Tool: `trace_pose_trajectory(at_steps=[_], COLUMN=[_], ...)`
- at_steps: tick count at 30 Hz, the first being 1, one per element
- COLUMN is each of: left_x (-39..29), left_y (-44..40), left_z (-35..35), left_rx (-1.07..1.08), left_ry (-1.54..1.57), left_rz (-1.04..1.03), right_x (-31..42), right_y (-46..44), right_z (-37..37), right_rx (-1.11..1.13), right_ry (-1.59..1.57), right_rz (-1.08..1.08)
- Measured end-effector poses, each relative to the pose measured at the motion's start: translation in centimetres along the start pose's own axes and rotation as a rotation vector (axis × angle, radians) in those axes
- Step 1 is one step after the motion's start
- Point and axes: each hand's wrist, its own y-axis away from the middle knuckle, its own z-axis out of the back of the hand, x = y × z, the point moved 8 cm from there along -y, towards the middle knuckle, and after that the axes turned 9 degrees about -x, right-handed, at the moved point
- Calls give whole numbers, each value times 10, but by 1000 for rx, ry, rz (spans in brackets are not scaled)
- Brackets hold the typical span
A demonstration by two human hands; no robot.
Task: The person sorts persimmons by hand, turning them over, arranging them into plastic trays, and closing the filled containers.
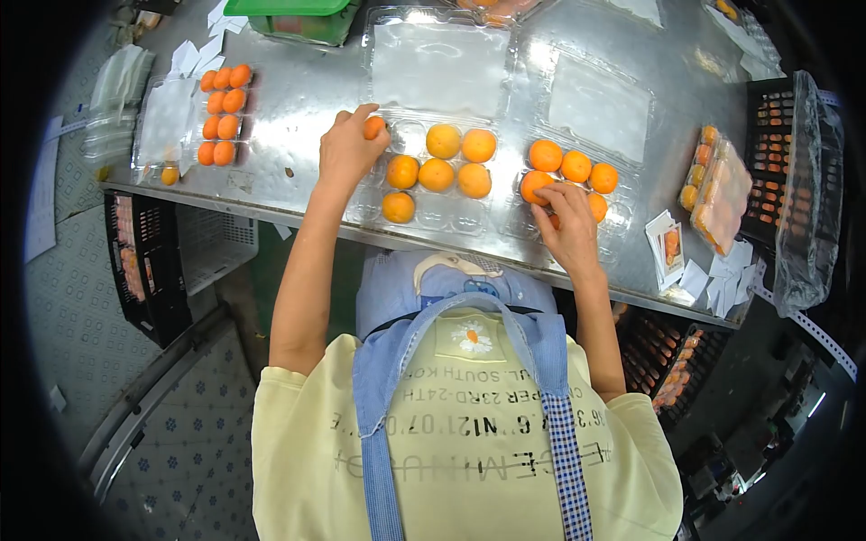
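Your left hand (350, 149) pinches a small, bright orange (373, 127) at the clear tray's (469, 216) far-left corner; your right hand (570, 224) touches paler fruit (536, 187), grip unclear.

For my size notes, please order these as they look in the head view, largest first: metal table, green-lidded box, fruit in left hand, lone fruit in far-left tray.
1. Metal table
2. Green-lidded box
3. Held fruit and lone fruit: too alike to rank

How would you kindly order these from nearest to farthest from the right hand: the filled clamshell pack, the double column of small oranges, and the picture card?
1. Picture card, just right of the right hand
2. Filled clamshell pack, farther right
3. Small oranges, far left
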Motion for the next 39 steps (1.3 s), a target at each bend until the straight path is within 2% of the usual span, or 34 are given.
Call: trace_pose_trajectory(at_steps=[5, 9, 12, 14, 15, 16, 19, 22, 25, 26, 29, 32, 34, 35, 36, 38, 39], left_x=[32, 45, 47, 27, 17, 0, -47, -83, -114, -121, -119, -119, -104, -100, -85, -61, -49], left_y=[5, 9, 16, 27, 34, 40, 68, 90, 99, 102, 111, 120, 120, 116, 112, 109, 103], left_z=[-15, -27, -28, -24, -21, -22, -24, -28, -21, -21, -32, -35, -44, -40, -44, -39, -42], left_rx=[151, 156, 130, 200, 238, 389, 683, 737, 901, 980, 864, 900, 796, 700, 642, 546, 517], left_ry=[548, 721, 1007, 1411, 1613, 1825, 2067, 2064, 2156, 2206, 1895, 1646, 1400, 1383, 1367, 1384, 1416], left_rz=[278, 453, 655, 746, 786, 760, 771, 938, 732, 731, 821, 805, 806, 797, 708, 732, 738], right_x=[4, 11, 19, 25, 29, 34, 48, 66, 76, 77, 72, 60, 32, 9, -20, -64, -94], right_y=[-5, -9, -14, -19, -23, -27, -37, -46, -48, -48, -43, -35, -20, -15, -17, -13, -18], right_z=[0, -2, -1, 0, -1, -2, -10, -19, -26, -27, -28, -26, -33, -25, -1, 46, 91], right_rx=[-14, -13, -17, -10, -1, 9, 39, -2, 15, 40, 91, 74, 26, -30, -85, -175, -302], right_ry=[-17, -34, -49, -100, -147, -193, -334, -570, -626, -621, -509, -506, -845, -1000, -971, -954, -868], right_rz=[0, 36, 58, 39, 11, -17, -98, -160, -146, -140, -129, -163, -481, -624, -678, -798, -734])
